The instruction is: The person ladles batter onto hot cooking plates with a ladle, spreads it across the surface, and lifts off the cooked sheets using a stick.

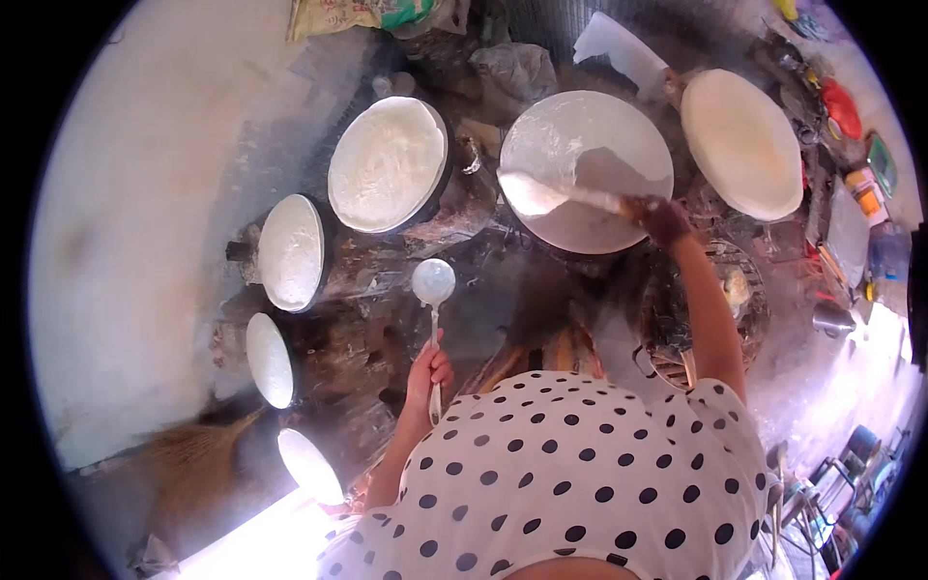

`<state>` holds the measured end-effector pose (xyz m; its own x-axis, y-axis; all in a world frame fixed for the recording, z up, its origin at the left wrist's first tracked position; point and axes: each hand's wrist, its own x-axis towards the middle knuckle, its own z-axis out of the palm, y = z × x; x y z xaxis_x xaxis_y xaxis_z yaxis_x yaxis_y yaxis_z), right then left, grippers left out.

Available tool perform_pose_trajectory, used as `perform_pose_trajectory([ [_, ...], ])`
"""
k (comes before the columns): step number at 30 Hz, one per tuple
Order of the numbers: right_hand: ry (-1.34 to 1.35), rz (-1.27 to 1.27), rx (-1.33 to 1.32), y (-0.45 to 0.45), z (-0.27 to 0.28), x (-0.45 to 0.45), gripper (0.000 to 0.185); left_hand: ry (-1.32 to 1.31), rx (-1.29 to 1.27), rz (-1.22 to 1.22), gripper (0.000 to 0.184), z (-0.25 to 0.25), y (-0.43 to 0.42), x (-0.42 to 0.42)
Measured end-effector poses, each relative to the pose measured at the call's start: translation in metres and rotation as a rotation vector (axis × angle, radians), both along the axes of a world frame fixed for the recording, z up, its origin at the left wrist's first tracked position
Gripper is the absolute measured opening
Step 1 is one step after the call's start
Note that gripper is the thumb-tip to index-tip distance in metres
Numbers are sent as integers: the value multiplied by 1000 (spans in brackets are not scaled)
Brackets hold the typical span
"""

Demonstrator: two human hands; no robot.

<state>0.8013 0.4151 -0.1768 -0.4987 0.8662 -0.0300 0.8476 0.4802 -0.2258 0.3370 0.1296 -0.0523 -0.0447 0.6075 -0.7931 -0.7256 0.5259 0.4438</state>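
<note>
My left hand is closed around the handle of a ladle, whose round bowl holds pale batter and points away from my body. My right hand, dark and slightly blurred, grips a long-handled pale spreader. The spreader's wide white end lies over a large round griddle, at its left side; motion blur hides its exact shape. Thin, wet-looking white batter covers part of the griddle's surface. Right of it, a big round flatbread lies on another cooking surface.
More round pans of white batter curve along the left: one pan near the griddle, then smaller-looking ones toward my body. A round grate sits below my right forearm. A straw broom lies lower left. Assorted containers line the right.
</note>
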Motion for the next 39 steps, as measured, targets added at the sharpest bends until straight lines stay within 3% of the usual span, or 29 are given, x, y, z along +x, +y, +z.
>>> perform_pose_trajectory([
  [1, 111, -6, 121, -23, 0, 12, 34, 6, 16, -8, 31, 4, 1, -3],
  [3, 196, -308, -595, -65, 82, 21, 38, 25, 54, -28, 33, 9, -1, -10],
  [4, 503, -427, -569, -98, 61, 42, 36, 9, 64, -19, 33, 10, -3, -14],
  [6, 801, -537, -531, -126, 8, 40, 35, 61, 45, -56, 34, 11, -8, -26],
  [9, 373, -306, 327, -151, -46, -45, 36, 43, 86, -120, 37, -4, -19, -49],
  [10, 347, -488, -89, -157, -51, -101, 38, 48, 101, -151, 40, -9, -22, -56],
  [11, 7, -365, 27, -152, -4, -172, 36, 34, 107, -158, 40, -10, -24, -63],
  [13, 211, -524, -73, -134, -33, -249, 31, 20, 89, -201, 40, -9, -31, -76],
  [14, -10, -442, 75, -131, -71, -266, 29, 7, 83, -207, 40, -10, -37, -85],
  [15, -22, -449, 72, -145, -68, -261, 29, -7, 93, -212, 40, -10, -42, -94],
  [16, 330, -630, -33, -161, -63, -248, 25, -22, 108, -214, 41, -10, -45, -102],
  [18, 678, -791, -129, -176, -53, -227, 22, -16, 107, -219, 42, -7, -55, -118],
  [20, 1325, -1310, -505, -184, -58, -206, 18, 34, 119, -233, 43, -7, -64, -133],
  [21, 1229, -1249, -440, -180, -77, -212, 21, 46, 131, -232, 43, -6, -69, -139],
  [23, 739, -940, -133, -150, -144, -235, 26, 72, 140, -245, 44, 2, -71, -145],
  [25, 528, -746, 50, -108, -254, -257, 31, 112, 146, -260, 45, 12, -72, -149],
  [28, 738, -1136, -352, -153, -29, -305, 41, 107, 137, -282, 45, 16, -72, -157],
  [29, 837, -1020, -290, -163, -54, -284, 46, 101, 160, -273, 45, 10, -71, -162],
  [31, 768, -1123, -252, -187, -73, -242, 42, 80, 175, -270, 44, 6, -73, -164],
  [33, 767, -973, -68, -205, -125, -183, 39, 41, 186, -230, 44, 5, -66, -162],
  [34, 762, -975, -55, -206, -119, -166, 39, 31, 195, -234, 44, 4, -63, -160],
  [36, 1117, -1285, -375, -205, -107, -140, 35, -9, 218, -222, 44, 4, -58, -154],
  [39, 608, -1005, -105, -180, -85, -140, 31, 18, 214, -249, 43, 8, -48, -138],
])
